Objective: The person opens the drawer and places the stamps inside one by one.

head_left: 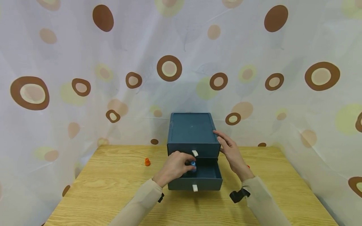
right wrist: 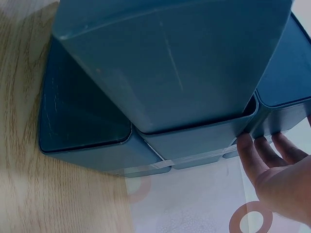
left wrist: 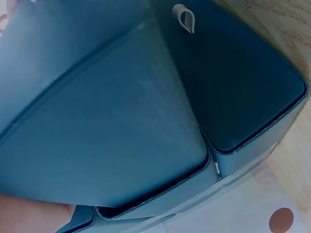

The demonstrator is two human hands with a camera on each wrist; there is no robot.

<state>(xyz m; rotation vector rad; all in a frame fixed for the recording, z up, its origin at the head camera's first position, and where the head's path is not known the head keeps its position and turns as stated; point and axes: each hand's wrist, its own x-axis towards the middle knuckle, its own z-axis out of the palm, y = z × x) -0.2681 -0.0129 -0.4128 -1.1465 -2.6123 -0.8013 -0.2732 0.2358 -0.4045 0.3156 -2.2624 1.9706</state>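
A dark blue drawer cabinet (head_left: pixel 192 127) stands on the table, one drawer (head_left: pixel 195 184) pulled out below the top one. My left hand (head_left: pixel 176 166) reaches over that drawer's left part and pinches a small blue stepped piece (head_left: pixel 193 164) between thumb and fingers, just inside the opening. In the left wrist view only a bit of the left hand (left wrist: pixel 34 216) appears; the drawer's side hides the piece. My right hand (head_left: pixel 232 153) rests against the cabinet's upper right side, its fingers (right wrist: pixel 250 153) fairly straight along the wall.
A small orange stepped piece (head_left: pixel 147 162) stands on the wooden table (head_left: pixel 113 179) left of the cabinet. Part of a red-orange piece (head_left: pixel 248 167) shows beside my right wrist. White pull tabs (head_left: pixel 195 188) stick out from the drawer fronts. A patterned curtain (head_left: pixel 135 103) hangs behind.
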